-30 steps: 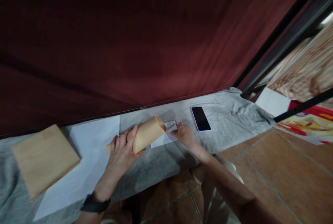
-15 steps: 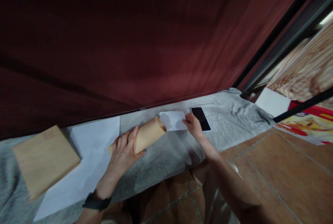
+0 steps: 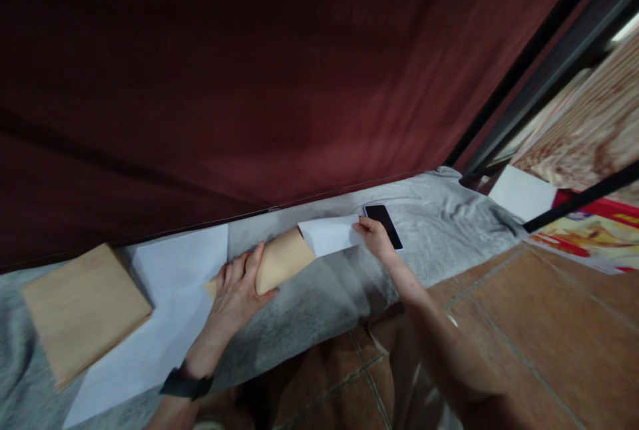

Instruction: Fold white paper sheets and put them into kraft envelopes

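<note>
My left hand [image 3: 240, 290] is wrapped over a brown paper envelope [image 3: 284, 261], its thumb and fingers pressing the sides so the mouth at the right bulges. Between the thumb and fingers of my right hand [image 3: 373, 235] is the right end of a folded white sheet of paper [image 3: 331, 235]. The sheet's left end meets the envelope's mouth; how far in it reaches is hidden. Just behind and right of my right hand lies a dark-screened phone [image 3: 385, 225].
A stack of brown envelopes [image 3: 87, 310] lies at the left, partly over large white sheets [image 3: 174, 310]. Grey cloth [image 3: 309, 307] covers the narrow surface, with a dark red curtain [image 3: 279, 117] behind it. A printed red and yellow box [image 3: 589, 233] stands beyond a dark bar at right.
My right hand has brought the white paper's left end up to the envelope's mouth, lifting and tilting the sheet. My left hand keeps its hold on the envelope.
</note>
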`<state>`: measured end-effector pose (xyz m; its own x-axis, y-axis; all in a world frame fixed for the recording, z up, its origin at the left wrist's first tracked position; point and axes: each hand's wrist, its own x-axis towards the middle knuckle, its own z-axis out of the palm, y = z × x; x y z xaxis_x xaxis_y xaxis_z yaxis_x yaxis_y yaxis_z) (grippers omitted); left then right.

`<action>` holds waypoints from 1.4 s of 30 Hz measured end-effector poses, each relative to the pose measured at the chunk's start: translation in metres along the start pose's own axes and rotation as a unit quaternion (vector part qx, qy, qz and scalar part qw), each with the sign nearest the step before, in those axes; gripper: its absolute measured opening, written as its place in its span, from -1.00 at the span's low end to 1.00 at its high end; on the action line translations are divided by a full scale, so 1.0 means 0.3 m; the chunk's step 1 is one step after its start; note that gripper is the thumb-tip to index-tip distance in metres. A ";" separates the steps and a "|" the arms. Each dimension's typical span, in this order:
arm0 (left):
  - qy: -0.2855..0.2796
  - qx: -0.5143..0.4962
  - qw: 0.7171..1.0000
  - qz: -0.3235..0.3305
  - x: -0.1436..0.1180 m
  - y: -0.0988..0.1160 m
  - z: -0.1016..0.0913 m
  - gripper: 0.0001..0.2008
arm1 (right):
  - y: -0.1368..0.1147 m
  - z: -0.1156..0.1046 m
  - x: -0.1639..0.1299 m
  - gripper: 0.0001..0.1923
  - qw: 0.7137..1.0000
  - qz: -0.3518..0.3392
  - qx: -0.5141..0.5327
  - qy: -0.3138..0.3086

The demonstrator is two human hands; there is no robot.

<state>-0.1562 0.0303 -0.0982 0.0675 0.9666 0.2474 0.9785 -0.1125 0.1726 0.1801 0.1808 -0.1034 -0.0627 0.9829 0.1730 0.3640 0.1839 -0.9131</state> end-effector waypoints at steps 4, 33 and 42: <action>0.002 0.007 1.000 0.013 0.000 0.001 0.004 0.05 | -0.011 -0.013 -0.008 -0.78 0.999 0.005 -0.040 -0.026; -0.011 -0.035 0.999 0.029 0.018 0.031 0.037 0.10 | -0.048 0.198 -0.075 -0.76 0.969 0.148 0.132 -0.149; -0.023 -0.045 0.998 0.042 0.015 0.035 0.031 0.15 | -0.080 0.151 -0.104 -0.85 0.971 0.178 0.109 -0.119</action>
<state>-0.1437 0.0355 -0.1040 0.1598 0.9622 0.2203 0.9477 -0.2120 0.2386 0.1311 0.1460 -0.1036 -0.1914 0.9530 -0.2348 0.1987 -0.1967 -0.9601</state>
